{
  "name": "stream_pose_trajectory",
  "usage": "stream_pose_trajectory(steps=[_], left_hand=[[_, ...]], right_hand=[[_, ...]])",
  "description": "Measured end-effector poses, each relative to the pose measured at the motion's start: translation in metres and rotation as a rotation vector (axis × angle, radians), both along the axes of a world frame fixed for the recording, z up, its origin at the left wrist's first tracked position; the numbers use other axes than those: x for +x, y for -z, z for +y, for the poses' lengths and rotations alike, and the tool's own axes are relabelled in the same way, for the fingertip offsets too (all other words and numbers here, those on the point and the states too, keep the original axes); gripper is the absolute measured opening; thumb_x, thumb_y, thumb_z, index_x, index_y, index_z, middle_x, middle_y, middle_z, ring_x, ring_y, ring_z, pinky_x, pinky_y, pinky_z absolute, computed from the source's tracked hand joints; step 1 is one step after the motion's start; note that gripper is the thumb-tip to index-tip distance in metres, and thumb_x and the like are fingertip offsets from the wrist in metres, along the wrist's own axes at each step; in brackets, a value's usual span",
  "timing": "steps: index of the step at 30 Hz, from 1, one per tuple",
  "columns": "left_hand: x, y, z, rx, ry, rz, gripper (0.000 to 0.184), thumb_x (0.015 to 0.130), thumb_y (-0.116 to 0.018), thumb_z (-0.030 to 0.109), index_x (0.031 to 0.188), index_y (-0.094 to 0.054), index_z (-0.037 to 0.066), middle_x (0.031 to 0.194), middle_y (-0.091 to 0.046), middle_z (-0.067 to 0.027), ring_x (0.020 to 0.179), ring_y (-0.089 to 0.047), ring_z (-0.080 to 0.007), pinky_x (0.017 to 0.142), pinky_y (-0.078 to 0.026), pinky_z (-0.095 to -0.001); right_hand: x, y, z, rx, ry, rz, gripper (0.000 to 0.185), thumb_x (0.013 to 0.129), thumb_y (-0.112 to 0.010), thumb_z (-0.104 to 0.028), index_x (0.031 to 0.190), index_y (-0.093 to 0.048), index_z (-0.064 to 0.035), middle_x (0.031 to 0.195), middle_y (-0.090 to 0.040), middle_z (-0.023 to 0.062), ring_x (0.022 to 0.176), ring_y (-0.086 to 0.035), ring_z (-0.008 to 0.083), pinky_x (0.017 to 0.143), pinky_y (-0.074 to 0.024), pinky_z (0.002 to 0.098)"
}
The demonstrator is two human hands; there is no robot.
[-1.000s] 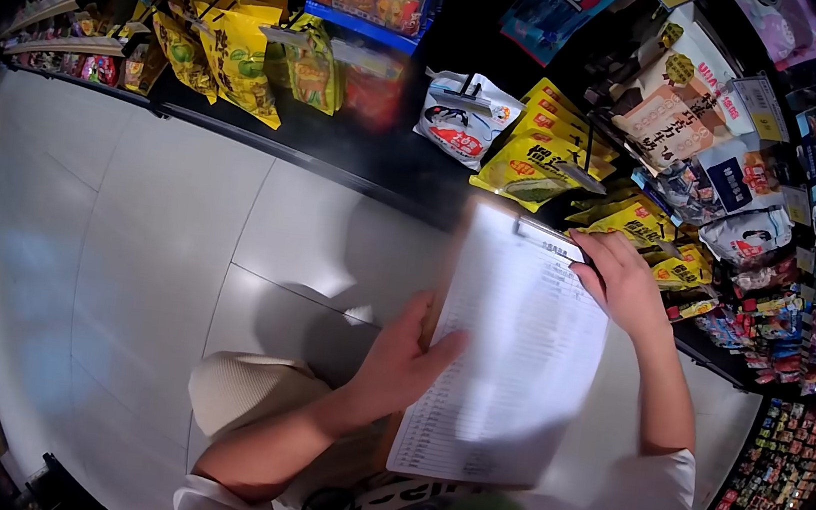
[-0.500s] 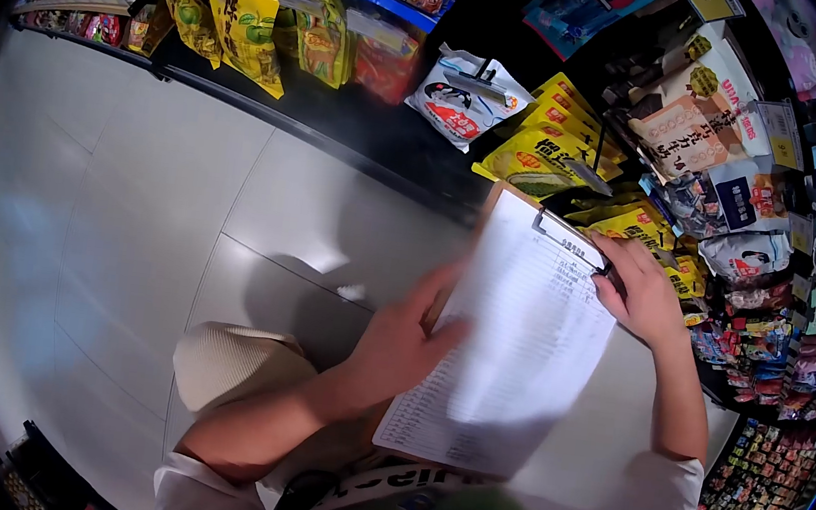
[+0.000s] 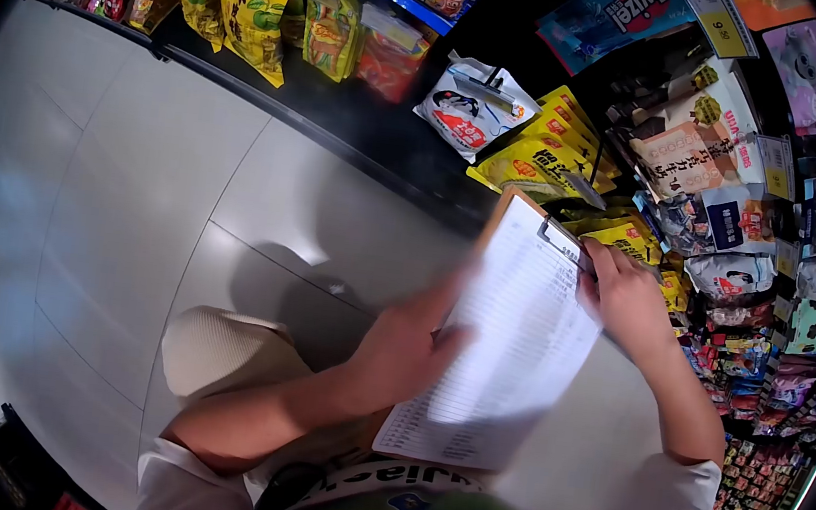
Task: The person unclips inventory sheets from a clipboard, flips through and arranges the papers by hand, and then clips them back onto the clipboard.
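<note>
A clipboard [image 3: 506, 206] with a white printed sheet [image 3: 519, 338] lies tilted in front of my body, its metal clip [image 3: 565, 245] at the upper end. My right hand [image 3: 625, 295] grips the upper right corner beside the clip, fingers bent over the edge. On the left edge is my left hand [image 3: 413, 341], blurred by motion, with its thumb over the paper and its other fingers partly hidden at the board's side. The small print cannot be read.
Hanging snack bags fill the shelves ahead and right: yellow bags [image 3: 255, 11], a white bag [image 3: 475, 112] and a blue bag [image 3: 611, 21]. A dark shelf edge [image 3: 310, 143] runs above the tiled floor [image 3: 120, 222]. My knee [image 3: 226, 350] shows lower left.
The view has shifted, so the shelves and floor sit differently in it. My left hand has moved slightly up along the clipboard's left edge. My right hand keeps its grip near the clip.
</note>
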State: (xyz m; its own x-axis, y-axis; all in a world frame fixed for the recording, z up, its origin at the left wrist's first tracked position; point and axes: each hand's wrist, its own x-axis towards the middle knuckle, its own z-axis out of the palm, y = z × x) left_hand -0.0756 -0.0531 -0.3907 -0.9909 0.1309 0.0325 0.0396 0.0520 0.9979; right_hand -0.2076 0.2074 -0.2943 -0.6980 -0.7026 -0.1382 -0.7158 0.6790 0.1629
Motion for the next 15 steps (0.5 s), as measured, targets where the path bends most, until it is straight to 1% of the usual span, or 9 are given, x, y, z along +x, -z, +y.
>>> stream_pose_trajectory(steps=[2,3,5,6,8,11,12,13,15], left_hand=[[0.0,0.0,0.0,-0.057,-0.008,0.0,0.068,0.094,-0.069,0.019,0.152,-0.037,0.005,0.142,-0.055,-0.0211,0.121,-0.063,-0.0284,0.091,-0.054,-0.033],[0.0,-0.002,-0.001,-0.054,-0.014,0.0,0.068,0.094,-0.069,0.019,0.152,-0.037,0.005,0.142,-0.055,-0.0211,0.121,-0.063,-0.0284,0.091,-0.054,-0.033],[0.002,-0.006,-0.001,-0.05,0.015,-0.106,0.07,0.093,-0.07,0.02,0.152,-0.035,0.006,0.14,-0.056,-0.0205,0.115,-0.066,-0.0287,0.082,-0.058,-0.0343],[0.002,-0.006,-0.001,-0.047,0.006,-0.105,0.07,0.093,-0.07,0.02,0.152,-0.035,0.006,0.14,-0.056,-0.0205,0.115,-0.066,-0.0287,0.082,-0.058,-0.0343],[0.004,-0.004,0.001,-0.051,0.001,-0.065,0.071,0.093,-0.069,0.019,0.152,-0.033,0.006,0.135,-0.059,-0.0224,0.107,-0.069,-0.0303,0.074,-0.059,-0.0353],[0.005,-0.008,-0.002,-0.014,0.057,-0.149,0.069,0.094,-0.068,0.019,0.152,-0.032,0.005,0.129,-0.061,-0.0248,0.104,-0.069,-0.0341,0.076,-0.058,-0.0369],[0.006,-0.007,-0.002,-0.009,0.049,-0.149,0.069,0.094,-0.068,0.019,0.152,-0.032,0.005,0.129,-0.061,-0.0248,0.104,-0.069,-0.0341,0.076,-0.058,-0.0369],[0.006,-0.005,-0.002,-0.02,0.03,-0.085,0.068,0.094,-0.068,0.019,0.151,-0.032,0.005,0.128,-0.061,-0.0257,0.102,-0.069,-0.0361,0.078,-0.058,-0.0384],[0.005,-0.006,-0.004,-0.028,0.009,-0.019,0.067,0.095,-0.067,0.018,0.151,-0.032,0.004,0.127,-0.061,-0.0267,0.101,-0.069,-0.0382,0.079,-0.057,-0.0399]], right_hand=[[-0.002,0.004,-0.003,0.071,0.017,-0.022,0.042,0.083,-0.067,-0.013,0.12,-0.054,0.0029,0.088,-0.066,0.0178,0.077,-0.07,0.0329,0.07,-0.059,0.0391],[-0.004,0.005,-0.005,0.073,0.011,-0.023,0.042,0.083,-0.067,-0.013,0.12,-0.054,0.0029,0.088,-0.066,0.0178,0.077,-0.07,0.0329,0.07,-0.059,0.0391],[-0.006,0.005,-0.005,0.107,-0.01,-0.044,0.042,0.083,-0.066,-0.012,0.12,-0.053,0.0044,0.09,-0.066,0.0183,0.077,-0.07,0.0331,0.07,-0.0595,0.0392],[-0.008,0.006,-0.006,0.109,-0.019,-0.043,0.042,0.083,-0.066,-0.012,0.12,-0.053,0.0044,0.09,-0.066,0.0183,0.077,-0.07,0.0331,0.07,-0.0595,0.0392],[-0.008,0.005,-0.007,0.139,0.001,-0.07,0.044,0.082,-0.067,-0.011,0.12,-0.052,0.0051,0.09,-0.066,0.0186,0.079,-0.07,0.0337,0.071,-0.0593,0.0396],[-0.008,0.005,-0.008,0.125,-0.034,-0.037,0.045,0.082,-0.067,-0.011,0.12,-0.052,0.0057,0.089,-0.065,0.0186,0.081,-0.07,0.0345,0.073,-0.0592,0.0395],[-0.006,0.004,-0.011,0.142,0.025,-0.069,0.045,0.081,-0.068,-0.01,0.121,-0.052,0.0045,0.09,-0.064,0.0183,0.087,-0.067,0.0342,0.078,-0.0578,0.0397],[-0.005,0.002,-0.013,0.145,0.019,-0.066,0.045,0.081,-0.068,-0.01,0.121,-0.052,0.0045,0.09,-0.064,0.0183,0.087,-0.067,0.0342,0.078,-0.0578,0.0397],[-0.003,-0.003,-0.016,-0.072,0.039,-0.032,0.046,0.08,-0.069,-0.008,0.122,-0.052,0.0026,0.096,-0.062,0.0189,0.092,-0.064,0.035,0.083,-0.055,0.0438]])
